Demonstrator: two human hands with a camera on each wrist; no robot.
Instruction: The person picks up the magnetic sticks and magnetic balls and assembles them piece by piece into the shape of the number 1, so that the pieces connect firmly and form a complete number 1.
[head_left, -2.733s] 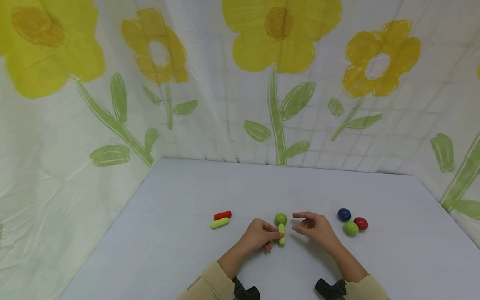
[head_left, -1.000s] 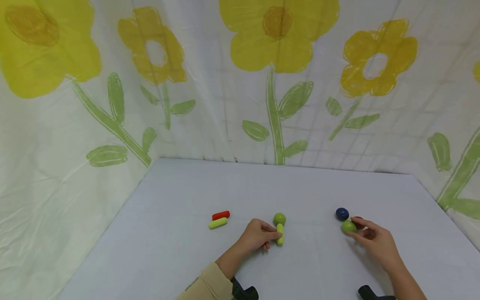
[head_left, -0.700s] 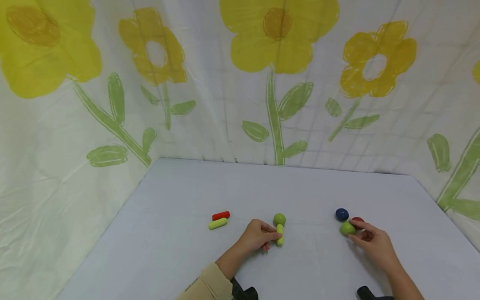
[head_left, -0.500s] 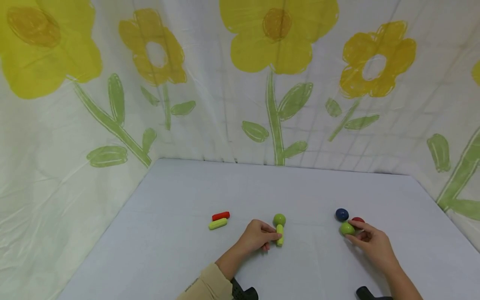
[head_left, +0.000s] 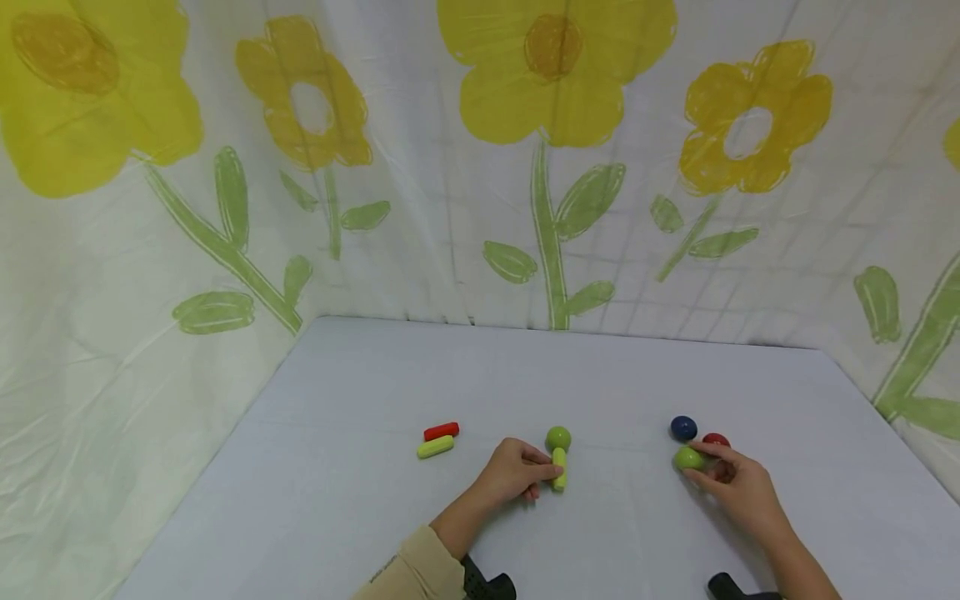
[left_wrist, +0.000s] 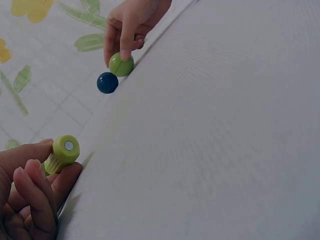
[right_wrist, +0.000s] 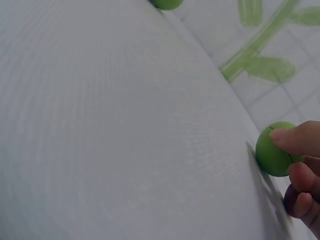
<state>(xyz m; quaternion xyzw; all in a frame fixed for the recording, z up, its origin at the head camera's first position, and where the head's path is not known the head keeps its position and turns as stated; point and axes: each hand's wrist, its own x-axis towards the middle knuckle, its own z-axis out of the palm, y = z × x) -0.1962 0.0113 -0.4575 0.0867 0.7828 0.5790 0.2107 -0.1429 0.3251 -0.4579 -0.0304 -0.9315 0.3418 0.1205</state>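
Note:
My left hand (head_left: 513,471) pinches a short yellow-green magnetic rod (head_left: 560,477) between thumb and fingers. At the rod's far end sits a green ball (head_left: 558,437), touching it in line. The left wrist view shows a round silvery disc in the near end of this rod (left_wrist: 64,151). Over on the right, my right hand (head_left: 742,493) holds a second green ball (head_left: 687,458) between thumb and index finger; a seam line runs around this ball (right_wrist: 274,156) in the right wrist view. Close behind it are a blue ball (head_left: 683,428) and a partly covered red ball (head_left: 717,439).
To the left on the white table (head_left: 360,375), a red rod (head_left: 441,432) and another yellow-green rod (head_left: 436,448) lie side by side. A flower-printed curtain (head_left: 420,275) hangs behind the table's far edge.
The right hand moved from beside the rod to the balls at right and took the green one, which has since shifted slightly left and nearer, away from the red ball. The left hand kept its place.

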